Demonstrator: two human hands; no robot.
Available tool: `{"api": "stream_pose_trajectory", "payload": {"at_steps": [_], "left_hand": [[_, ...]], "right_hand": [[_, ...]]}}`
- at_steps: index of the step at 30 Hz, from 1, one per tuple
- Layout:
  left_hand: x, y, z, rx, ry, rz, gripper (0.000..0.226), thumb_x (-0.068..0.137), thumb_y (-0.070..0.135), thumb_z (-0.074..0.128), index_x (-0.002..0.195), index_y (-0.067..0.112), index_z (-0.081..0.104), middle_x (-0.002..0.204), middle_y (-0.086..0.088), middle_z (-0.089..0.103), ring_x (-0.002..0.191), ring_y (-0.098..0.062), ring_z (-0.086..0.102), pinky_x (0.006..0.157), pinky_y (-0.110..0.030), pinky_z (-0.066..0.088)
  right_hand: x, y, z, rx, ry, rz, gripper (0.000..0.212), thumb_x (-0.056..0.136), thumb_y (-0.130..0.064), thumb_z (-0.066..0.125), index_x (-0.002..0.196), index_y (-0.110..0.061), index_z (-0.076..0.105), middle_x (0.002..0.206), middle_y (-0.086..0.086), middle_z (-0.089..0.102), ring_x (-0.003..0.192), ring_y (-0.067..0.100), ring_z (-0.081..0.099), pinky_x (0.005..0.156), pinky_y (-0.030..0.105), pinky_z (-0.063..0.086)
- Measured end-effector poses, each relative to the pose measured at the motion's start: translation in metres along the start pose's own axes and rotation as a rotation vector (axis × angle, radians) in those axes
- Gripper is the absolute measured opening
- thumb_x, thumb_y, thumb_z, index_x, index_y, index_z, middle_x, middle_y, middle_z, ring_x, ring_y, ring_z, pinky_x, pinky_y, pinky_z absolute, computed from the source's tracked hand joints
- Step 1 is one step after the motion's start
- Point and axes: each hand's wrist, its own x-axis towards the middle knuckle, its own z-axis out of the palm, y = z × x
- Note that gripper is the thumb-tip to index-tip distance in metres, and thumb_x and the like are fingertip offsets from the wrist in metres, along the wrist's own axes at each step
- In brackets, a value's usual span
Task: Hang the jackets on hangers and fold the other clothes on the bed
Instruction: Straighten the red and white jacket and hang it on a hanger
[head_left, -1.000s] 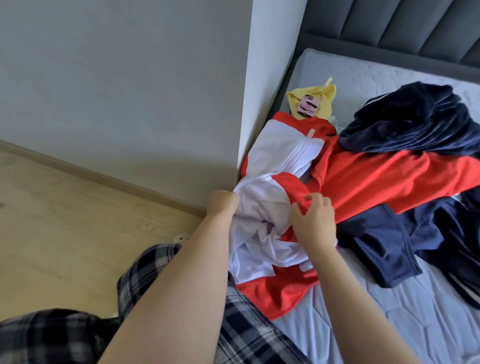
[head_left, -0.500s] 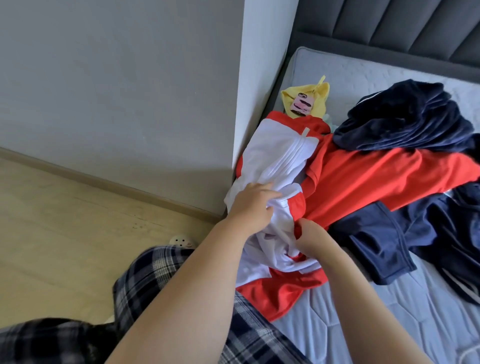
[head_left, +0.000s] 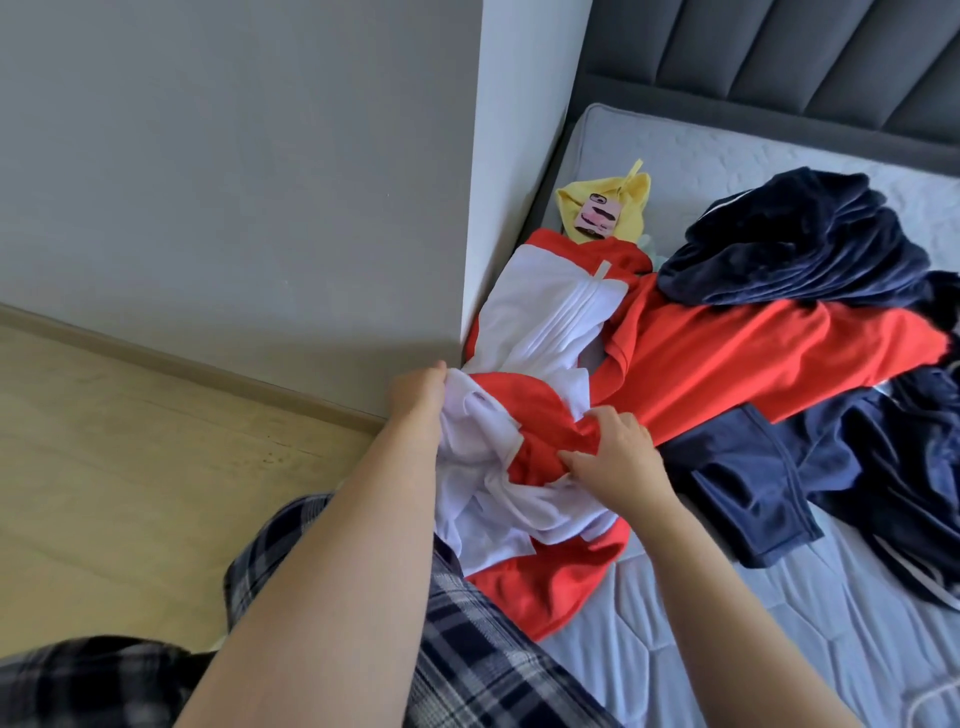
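A red and white zip jacket (head_left: 540, 317) lies lengthwise along the bed's left edge, its lower half bunched. My left hand (head_left: 418, 392) grips the white fabric at the jacket's left side, next to the wall corner. My right hand (head_left: 615, 454) pinches a red fold at the jacket's middle. To the right lie a red shirt (head_left: 753, 353), a dark navy fleece garment (head_left: 795, 234) heaped on it, and navy shorts (head_left: 748, 483). A yellow garment with a pink tag (head_left: 605, 208) sits beyond the jacket's collar.
The grey quilted mattress (head_left: 727, 649) shows bare at the lower right, with a dark padded headboard (head_left: 779, 62) behind. A wall corner (head_left: 467, 208) juts beside the bed's left edge. Wood floor (head_left: 130, 467) lies left. My plaid trouser legs (head_left: 493, 665) are at the bottom.
My left hand has moved back left from the jacket's middle to its left edge and taken hold of white fabric. My right hand has shifted slightly right, gathering the red fold.
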Motion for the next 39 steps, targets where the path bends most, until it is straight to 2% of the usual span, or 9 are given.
{"api": "stream_pose_trajectory", "payload": {"at_steps": [4, 7, 12, 15, 20, 24, 30, 36, 39], "left_hand": [[0.001, -0.005, 0.002, 0.053, -0.113, 0.01, 0.038, 0.095, 0.023, 0.054, 0.127, 0.003, 0.054, 0.134, -0.014, 0.054, 0.122, -0.028, 0.053, 0.096, -0.03, 0.041], [-0.008, -0.005, 0.007, 0.158, 0.05, 0.402, 0.036, 0.086, 0.001, 0.052, 0.117, 0.015, 0.062, 0.119, 0.001, 0.062, 0.114, -0.021, 0.056, 0.088, -0.023, 0.04], [-0.032, -0.018, 0.029, 0.587, -0.222, 0.974, 0.041, 0.078, 0.003, 0.058, 0.106, 0.03, 0.072, 0.124, 0.004, 0.058, 0.119, -0.016, 0.05, 0.095, -0.019, 0.035], [-0.031, -0.021, 0.034, 0.785, -0.381, 0.912, 0.044, 0.082, 0.007, 0.056, 0.115, 0.034, 0.066, 0.118, 0.002, 0.059, 0.11, -0.021, 0.055, 0.09, -0.026, 0.043], [-0.035, -0.013, 0.027, 0.801, -0.266, 0.865, 0.017, 0.079, 0.01, 0.055, 0.074, 0.026, 0.056, 0.069, 0.008, 0.052, 0.078, -0.023, 0.055, 0.063, -0.03, 0.036], [-0.039, -0.011, 0.024, 0.68, -0.218, 0.876, 0.021, 0.079, 0.007, 0.047, 0.086, 0.018, 0.064, 0.083, -0.003, 0.066, 0.086, -0.029, 0.058, 0.074, -0.039, 0.048], [-0.04, -0.007, 0.023, 0.535, 0.007, 0.994, 0.041, 0.094, 0.006, 0.037, 0.123, 0.024, 0.06, 0.111, -0.004, 0.067, 0.099, -0.03, 0.06, 0.079, -0.036, 0.048], [-0.03, -0.004, 0.011, 0.323, 0.234, 0.858, 0.031, 0.092, 0.004, 0.041, 0.109, 0.015, 0.064, 0.085, -0.013, 0.067, 0.082, -0.035, 0.059, 0.065, -0.033, 0.041], [-0.029, -0.006, 0.011, 0.216, 0.401, 0.797, 0.025, 0.092, 0.003, 0.042, 0.099, 0.01, 0.064, 0.077, -0.014, 0.065, 0.071, -0.034, 0.056, 0.058, -0.029, 0.03]], "right_hand": [[-0.003, 0.006, 0.008, -0.116, -0.282, 0.062, 0.035, 0.091, -0.033, 0.057, 0.111, -0.007, 0.047, 0.111, 0.014, 0.06, 0.104, 0.032, 0.057, 0.077, 0.033, 0.039], [-0.006, 0.007, 0.006, -0.067, -0.124, 0.027, 0.016, 0.093, -0.024, 0.054, 0.099, -0.009, 0.052, 0.103, 0.01, 0.061, 0.101, 0.031, 0.057, 0.071, 0.03, 0.033], [-0.007, -0.002, -0.012, 0.256, -0.005, -0.033, 0.027, 0.094, -0.02, 0.055, 0.07, -0.011, 0.045, 0.067, 0.001, 0.05, 0.071, 0.025, 0.048, 0.059, 0.031, 0.022], [-0.006, -0.009, -0.017, 0.336, -0.057, -0.068, 0.029, 0.093, -0.022, 0.058, 0.073, -0.001, 0.054, 0.067, 0.005, 0.051, 0.067, 0.02, 0.045, 0.055, 0.029, 0.027], [-0.01, -0.018, -0.031, 0.586, -0.182, -0.06, 0.004, 0.079, -0.016, 0.065, 0.083, -0.017, 0.066, 0.063, -0.004, 0.059, 0.054, 0.006, 0.053, 0.05, 0.021, 0.04], [-0.011, -0.015, -0.04, 0.721, -0.336, -0.125, 0.03, 0.069, -0.007, 0.058, 0.092, -0.023, 0.07, 0.074, 0.002, 0.069, 0.064, 0.011, 0.06, 0.057, 0.027, 0.049], [-0.003, -0.008, -0.039, 0.269, 0.437, 0.018, 0.019, 0.07, -0.005, 0.056, 0.074, -0.024, 0.056, 0.064, -0.008, 0.055, 0.066, 0.021, 0.049, 0.057, 0.029, 0.031], [0.0, 0.001, -0.022, -0.107, 0.145, -0.082, 0.015, 0.075, -0.003, 0.05, 0.086, -0.013, 0.054, 0.089, 0.008, 0.06, 0.084, 0.034, 0.054, 0.064, 0.033, 0.035], [-0.004, 0.008, -0.015, 0.055, 0.404, 0.093, 0.014, 0.079, -0.005, 0.052, 0.081, -0.018, 0.047, 0.07, 0.002, 0.053, 0.065, 0.032, 0.046, 0.058, 0.033, 0.032]]}}
